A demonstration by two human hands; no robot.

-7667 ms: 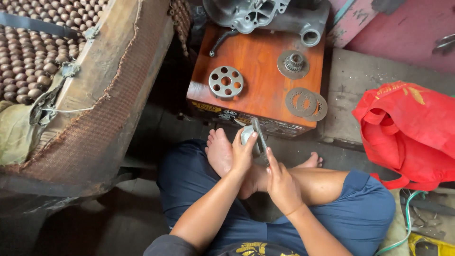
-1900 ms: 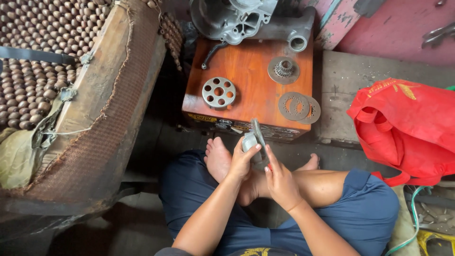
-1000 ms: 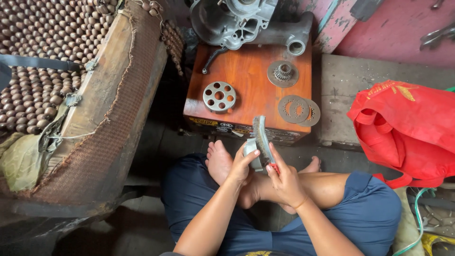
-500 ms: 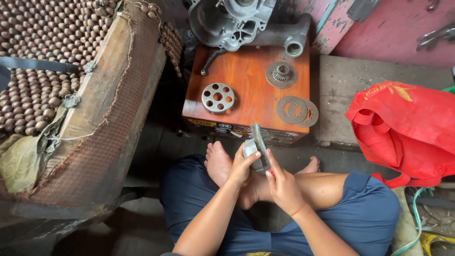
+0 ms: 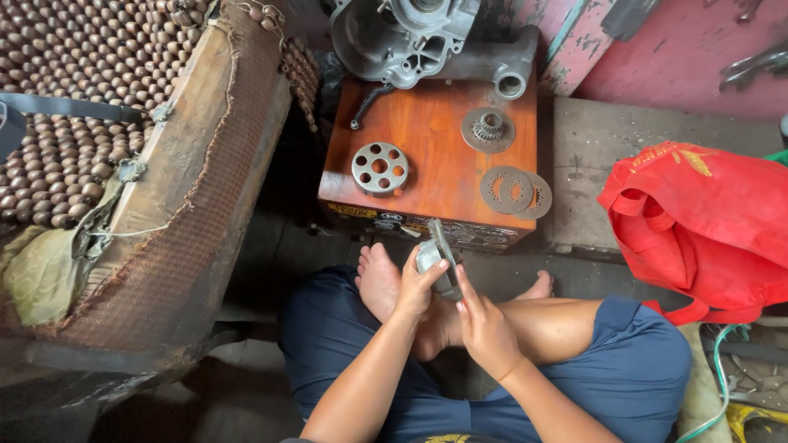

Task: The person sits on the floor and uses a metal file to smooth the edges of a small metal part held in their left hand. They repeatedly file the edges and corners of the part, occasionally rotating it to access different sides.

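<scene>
I sit cross-legged on the floor in dark blue trousers, bare feet in front of me. My left hand [image 5: 417, 283] grips a grey round metal part [image 5: 437, 251] held on edge above my foot. My right hand [image 5: 484, 324] rests against the part's right side, fingers pressed to it. Just beyond my hands stands an orange wooden box [image 5: 435, 176]. On it lie a perforated metal disc [image 5: 379, 167], a geared disc [image 5: 487, 129] and two flat ring plates [image 5: 515, 190].
A grey engine casing [image 5: 410, 37] sits at the box's far edge. A worn seat with a wooden-bead cover [image 5: 74, 98] fills the left. A red cloth bag [image 5: 706, 230] lies on the right, tools hang on the pink wall [image 5: 751, 61].
The view has shifted slightly. My hands have stayed together on the metal part, turning it a little; at one second ago it stood higher and more upright.
</scene>
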